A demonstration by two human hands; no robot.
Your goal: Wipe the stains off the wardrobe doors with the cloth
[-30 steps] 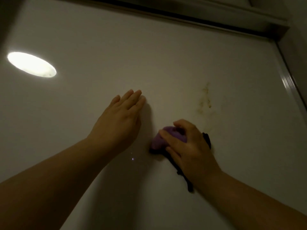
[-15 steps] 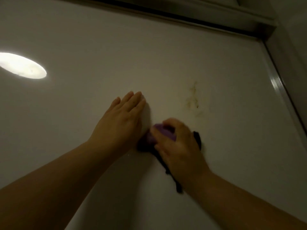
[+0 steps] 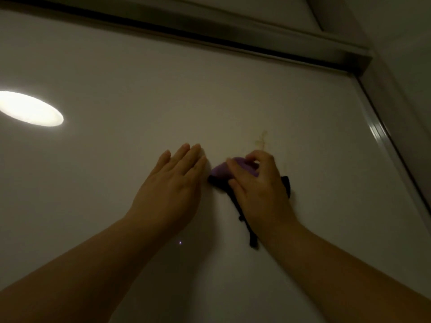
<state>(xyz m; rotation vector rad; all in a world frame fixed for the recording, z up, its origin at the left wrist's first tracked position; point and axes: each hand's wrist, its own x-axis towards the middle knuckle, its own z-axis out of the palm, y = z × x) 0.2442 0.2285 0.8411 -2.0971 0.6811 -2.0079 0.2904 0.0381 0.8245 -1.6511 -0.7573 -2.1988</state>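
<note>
A white wardrobe door fills the view. A faint brownish stain marks it just above my right hand. My right hand presses a purple and dark cloth against the door, fingers curled over it; dark cloth ends hang out below the wrist. My left hand lies flat on the door, fingers together, right beside the cloth's left edge and holding nothing.
A metal top rail runs across the upper door. A silver side frame slants down the right edge, with a wall behind it. A bright lamp reflection glares on the door at the left.
My right hand has slid the cloth up and to the right, reaching the lower end of the stain, which looks fainter. My left hand has stayed flat in place.
</note>
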